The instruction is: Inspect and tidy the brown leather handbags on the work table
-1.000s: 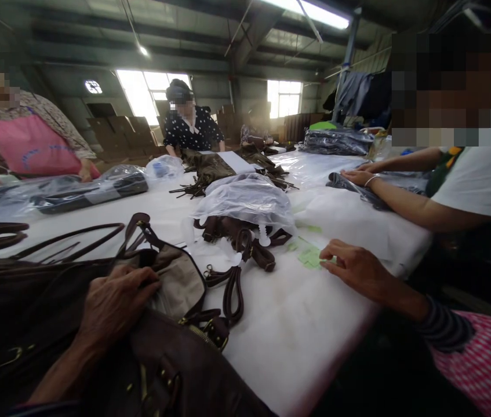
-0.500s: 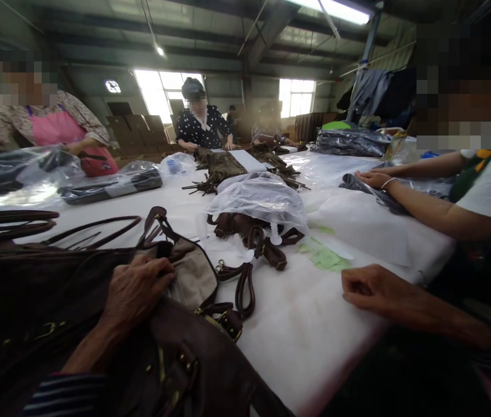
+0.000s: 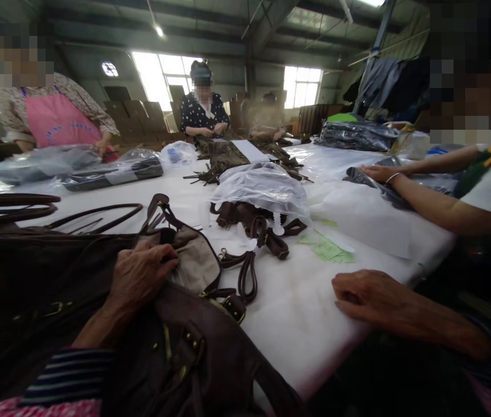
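The white table (image 3: 315,324) runs from the near edge to the far windows, and everything here is placed by it. On its near left corner lies the brown handbag (image 3: 32,278), the biggest thing on the table. It rests on its side and hangs over the near edge towards the person, with its mouth turned to the table's middle and its beige lining (image 3: 197,260) showing. Long handles trail from it along the table's left side.

At the table's middle sits a clear plastic bag (image 3: 262,188) over a heap of brown straps. Along the left side lie flat dark packs in plastic (image 3: 110,174). At the far end is a pile of dark straps (image 3: 223,156).

A person in a pink apron (image 3: 54,119) stands at the table's left side and a person in a dotted top (image 3: 204,113) at its far end. A co-worker's hand (image 3: 375,172) rests on the right side.

The left hand (image 3: 141,275) lies on top of the handbag, its fingers clenched on the rim of the opening by the lining. The right hand (image 3: 367,295) rests palm down on the bare table at the near right edge. It is released, holds nothing, and is well apart from the handbag.

A looped strap (image 3: 245,281) lies on the table between the two hands, beside the bag's mouth. Green paper slips (image 3: 327,250) lie right of the middle, just beyond the right hand.
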The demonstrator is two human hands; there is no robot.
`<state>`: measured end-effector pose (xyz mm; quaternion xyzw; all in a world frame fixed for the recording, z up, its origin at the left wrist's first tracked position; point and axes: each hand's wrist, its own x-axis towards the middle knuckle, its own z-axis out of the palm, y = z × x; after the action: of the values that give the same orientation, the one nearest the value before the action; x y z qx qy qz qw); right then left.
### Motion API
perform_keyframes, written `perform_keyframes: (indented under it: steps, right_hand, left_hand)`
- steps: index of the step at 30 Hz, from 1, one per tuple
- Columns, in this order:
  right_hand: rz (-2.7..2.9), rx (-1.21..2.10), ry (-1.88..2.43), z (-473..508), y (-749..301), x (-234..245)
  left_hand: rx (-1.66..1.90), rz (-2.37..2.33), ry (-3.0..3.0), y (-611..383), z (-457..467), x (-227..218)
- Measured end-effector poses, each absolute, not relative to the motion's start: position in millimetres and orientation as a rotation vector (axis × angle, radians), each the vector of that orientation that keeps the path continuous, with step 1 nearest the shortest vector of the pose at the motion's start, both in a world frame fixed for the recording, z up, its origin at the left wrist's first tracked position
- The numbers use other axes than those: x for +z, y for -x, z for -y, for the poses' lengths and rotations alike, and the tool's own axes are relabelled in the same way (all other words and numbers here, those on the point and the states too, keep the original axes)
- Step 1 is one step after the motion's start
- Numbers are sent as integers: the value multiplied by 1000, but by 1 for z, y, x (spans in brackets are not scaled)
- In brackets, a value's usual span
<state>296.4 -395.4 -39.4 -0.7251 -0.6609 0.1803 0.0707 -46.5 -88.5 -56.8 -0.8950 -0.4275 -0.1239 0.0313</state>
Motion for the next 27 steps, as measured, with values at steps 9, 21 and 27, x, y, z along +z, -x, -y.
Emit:
perform_keyframes:
  steps: [9, 21, 27]
  right_hand:
    - [2106, 190, 1926, 381, -281, -34]
    - [1886, 351, 1758, 347, -266, -52]
    - [1416, 187, 1795, 366, -298, -12]
  left_hand:
    - [-415, 1329, 2735, 46, 89, -61]
    - [-402, 1321, 2734, 45, 92, -58]
    - [-377, 1350, 2720, 44, 90, -57]
